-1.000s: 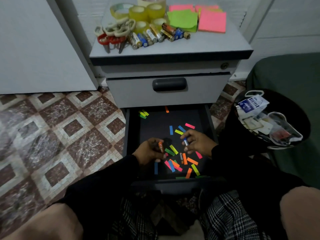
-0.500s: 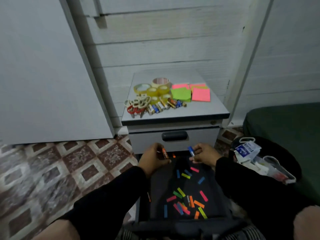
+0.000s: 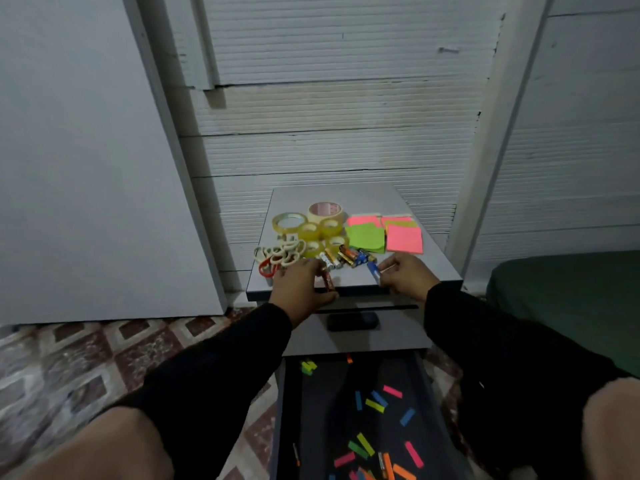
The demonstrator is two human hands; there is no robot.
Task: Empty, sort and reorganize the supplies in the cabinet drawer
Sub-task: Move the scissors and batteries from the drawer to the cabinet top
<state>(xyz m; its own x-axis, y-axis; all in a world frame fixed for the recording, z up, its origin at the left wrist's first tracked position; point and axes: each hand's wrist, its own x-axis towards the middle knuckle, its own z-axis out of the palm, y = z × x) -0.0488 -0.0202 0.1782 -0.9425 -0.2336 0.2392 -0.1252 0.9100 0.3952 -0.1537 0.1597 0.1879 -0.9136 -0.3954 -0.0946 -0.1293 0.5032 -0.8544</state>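
My left hand (image 3: 301,285) pinches a red-orange battery (image 3: 327,280) at the front edge of the grey cabinet top (image 3: 433,268). My right hand (image 3: 405,277) pinches a blue battery (image 3: 373,270) just right of it. Both sit in front of a row of batteries (image 3: 346,258) lying on the top. Behind them are tape rolls (image 3: 311,226), scissors (image 3: 277,256) and sticky note pads (image 3: 384,235). Below, the open dark drawer (image 3: 287,410) holds several loose coloured paper tabs (image 3: 374,405).
A shut drawer with a black handle (image 3: 352,321) sits between the top and the open drawer. A white panel (image 3: 86,168) stands to the left, a dark green surface (image 3: 568,306) to the right. My knees frame the drawer over a tiled floor (image 3: 86,358).
Both hands rose out of the open drawer, each carrying a battery, and now reach the cabinet top beside the battery row. The view tilted upward.
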